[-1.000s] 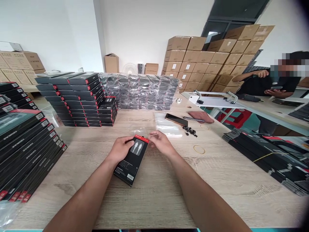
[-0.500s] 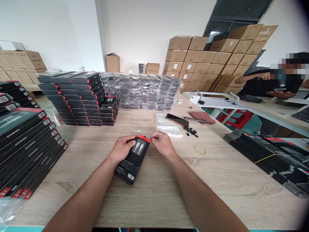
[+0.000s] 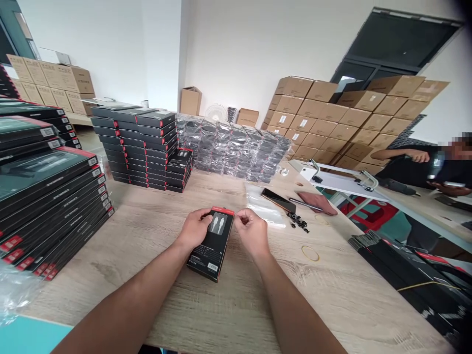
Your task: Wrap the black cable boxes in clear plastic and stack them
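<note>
A flat black box with a red top edge and a cable picture point(image 3: 213, 243) lies tilted on the wooden table point(image 3: 236, 305) in front of me. My left hand point(image 3: 194, 228) grips its upper left side, fingers curled around the edge. My right hand point(image 3: 251, 231) pinches at the box's upper right corner, fingers closed. Whether something thin is between those fingers I cannot make out. A clear plastic bag point(image 3: 262, 206) lies just beyond the hands.
Stacks of black boxes stand at the left point(image 3: 47, 196) and back left point(image 3: 140, 147), wrapped bundles point(image 3: 236, 147) behind. A phone point(image 3: 278, 200), pen, cloth point(image 3: 317, 202), small black parts point(image 3: 300, 224) and a rubber band point(image 3: 310, 252) lie right. Another person point(image 3: 431, 164) sits far right. Cardboard cartons point(image 3: 350, 123) fill the back.
The camera has shifted left and down slightly. My right hand has closed in against the box's top right corner; the left hand keeps its grip.
</note>
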